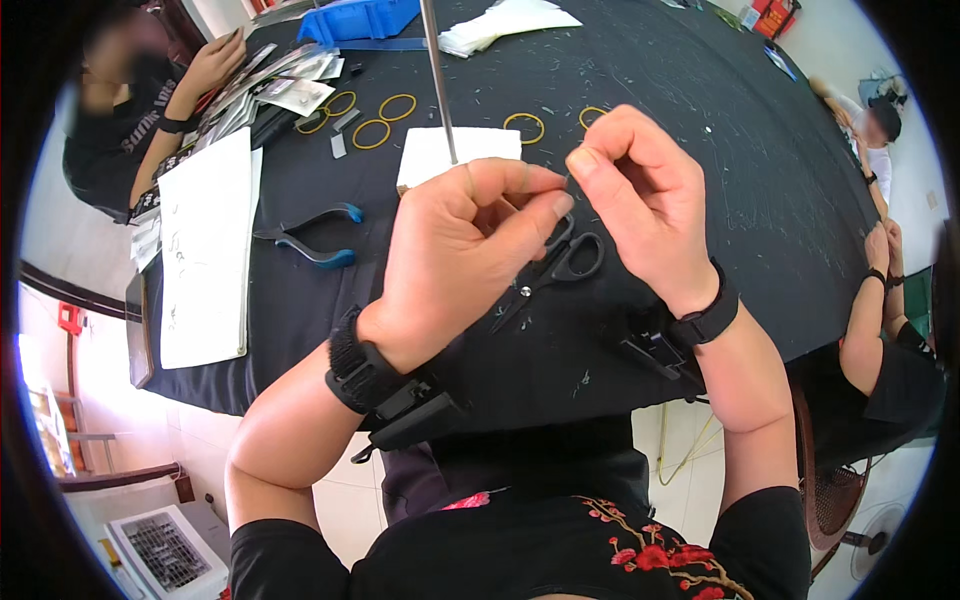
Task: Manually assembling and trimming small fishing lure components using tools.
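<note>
Above the near middle of the table, my left hand (440, 255) is closed in a pinch, thumb against forefinger. My right hand (655, 200) faces it, also pinching, and the two sets of fingertips almost meet. Whatever they hold is too small to make out; a faint thin line crosses my left fingers. Beneath the hands lie black-handled scissors (578, 262), partly covered by my left hand. Left of my left hand are blue-handled pliers (335, 258) with their handles apart. Just beyond stands a white block (420, 150) with an upright metal rod (440, 85).
Several yellow rings (371, 134) lie on the black tablecloth (640, 75) among small scraps. White sheets (205, 250) are at the left, more white strips (510, 22) and a blue bin (360, 18) at the far side. Other people sit left and right.
</note>
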`<state>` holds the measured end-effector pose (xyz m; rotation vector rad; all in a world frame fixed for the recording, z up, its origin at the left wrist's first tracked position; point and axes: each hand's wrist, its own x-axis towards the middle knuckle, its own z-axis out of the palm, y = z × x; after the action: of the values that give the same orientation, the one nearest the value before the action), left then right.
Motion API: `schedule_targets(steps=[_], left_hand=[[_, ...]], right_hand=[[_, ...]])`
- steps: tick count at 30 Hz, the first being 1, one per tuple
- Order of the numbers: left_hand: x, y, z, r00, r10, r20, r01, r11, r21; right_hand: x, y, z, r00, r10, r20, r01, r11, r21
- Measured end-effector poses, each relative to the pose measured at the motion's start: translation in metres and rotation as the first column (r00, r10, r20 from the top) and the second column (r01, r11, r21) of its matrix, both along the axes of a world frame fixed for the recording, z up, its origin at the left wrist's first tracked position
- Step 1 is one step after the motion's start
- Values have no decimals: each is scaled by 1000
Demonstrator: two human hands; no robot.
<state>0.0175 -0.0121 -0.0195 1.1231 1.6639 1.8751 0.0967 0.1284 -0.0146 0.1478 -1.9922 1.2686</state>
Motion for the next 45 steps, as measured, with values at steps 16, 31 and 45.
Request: schedule_targets(steps=[16, 31, 45], left_hand=[[-8, 1, -1, 917, 53, -396, -91, 993, -78], [-5, 3, -8, 999, -20, -42, 19, 999, -37], [-11, 2, -4, 846, 192, -498, -163, 981, 101]], right_hand=[[4, -3, 0, 978, 127, 163, -74, 953, -295], [2, -2, 1, 972, 164, 169, -95, 930, -354], [3, -5, 3, 962, 168, 215, -87, 936, -340]])
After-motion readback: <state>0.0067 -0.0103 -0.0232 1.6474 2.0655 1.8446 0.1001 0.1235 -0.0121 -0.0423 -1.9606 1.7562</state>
